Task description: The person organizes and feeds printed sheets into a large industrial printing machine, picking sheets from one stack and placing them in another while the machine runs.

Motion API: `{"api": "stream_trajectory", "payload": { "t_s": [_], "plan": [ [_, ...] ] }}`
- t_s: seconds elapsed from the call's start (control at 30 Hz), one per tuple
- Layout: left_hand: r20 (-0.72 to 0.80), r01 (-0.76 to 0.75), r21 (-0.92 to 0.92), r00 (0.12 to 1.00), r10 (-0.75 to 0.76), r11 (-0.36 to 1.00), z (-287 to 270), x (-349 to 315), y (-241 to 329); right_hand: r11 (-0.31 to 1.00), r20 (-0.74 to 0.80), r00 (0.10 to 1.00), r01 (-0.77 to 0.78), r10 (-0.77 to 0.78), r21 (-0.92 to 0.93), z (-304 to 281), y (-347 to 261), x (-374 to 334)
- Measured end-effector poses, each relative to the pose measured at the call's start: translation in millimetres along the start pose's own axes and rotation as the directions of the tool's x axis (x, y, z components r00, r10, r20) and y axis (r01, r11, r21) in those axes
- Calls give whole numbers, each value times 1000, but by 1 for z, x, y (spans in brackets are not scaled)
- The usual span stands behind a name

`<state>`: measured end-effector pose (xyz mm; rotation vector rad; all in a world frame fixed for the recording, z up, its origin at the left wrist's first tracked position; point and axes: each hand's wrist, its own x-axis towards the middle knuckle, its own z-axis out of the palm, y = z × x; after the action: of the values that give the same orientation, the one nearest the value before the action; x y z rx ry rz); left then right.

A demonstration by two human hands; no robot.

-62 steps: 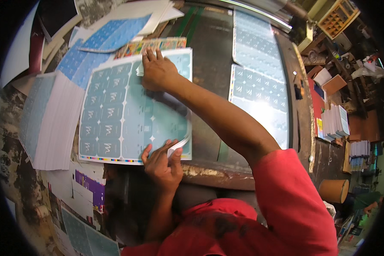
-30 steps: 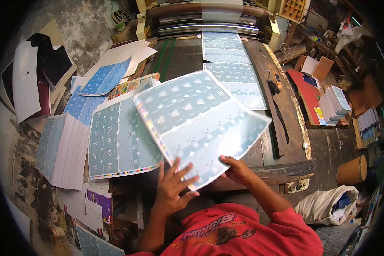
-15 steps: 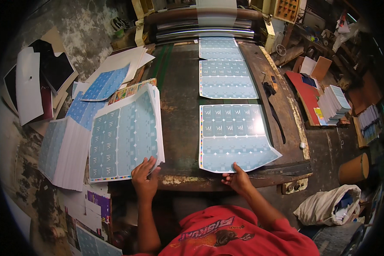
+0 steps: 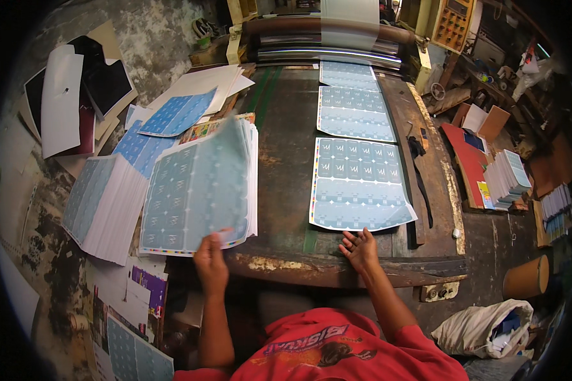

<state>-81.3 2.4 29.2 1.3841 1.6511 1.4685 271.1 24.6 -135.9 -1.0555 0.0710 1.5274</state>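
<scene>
My left hand [image 4: 211,261] pinches the near edge of the top printed sheet [image 4: 194,190], pale blue, on the stack at the left. That sheet lifts and bows, its far corner blurred. My right hand [image 4: 361,251] is palm up, fingers apart, just off the near edge of a pale blue sheet [image 4: 356,184] on the table. Whether a fingertip touches that edge I cannot tell. This sheet's near right corner curls up. Beyond it a second printed sheet [image 4: 356,114] and a third sheet [image 4: 348,74] lie in line up to the rollers.
Shiny rollers [image 4: 327,58] span the machine's far end. A dark strap [image 4: 419,171] lies along the worn table's [image 4: 273,209] right side. Another leaning stack of sheets [image 4: 105,206] stands far left. On the floor at right are a white sack [image 4: 473,330] and a brown bin [image 4: 526,277].
The right-hand sheet has moved away toward the rollers, and my right hand has come off its edge. My left hand has closed on the stack's top sheet and is raising it.
</scene>
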Motion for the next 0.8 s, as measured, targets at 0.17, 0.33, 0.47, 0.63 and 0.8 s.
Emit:
{"api": "stream_trajectory", "payload": {
  "t_s": [0.17,0.33,0.47,0.63,0.8],
  "plan": [
    [447,-445,66,813,373,893,14,-26,27,987,415,907,-10,77,-163,32,-16,-70],
    [750,-466,-83,553,364,881,21,-47,40,944,510,846,24,156,-329,37,-14,-102],
    [531,-625,102,692,489,774,20,-28,29,956,374,910,-73,181,-285,4,2,-100],
    [356,-515,492,855,378,702,12,-1,-17,931,183,949,-190,255,-312,-73,44,-104],
    [218,-445,453,895,388,773,15,-9,-37,935,158,968,-133,194,-330,-96,63,-142]
  ]
}}
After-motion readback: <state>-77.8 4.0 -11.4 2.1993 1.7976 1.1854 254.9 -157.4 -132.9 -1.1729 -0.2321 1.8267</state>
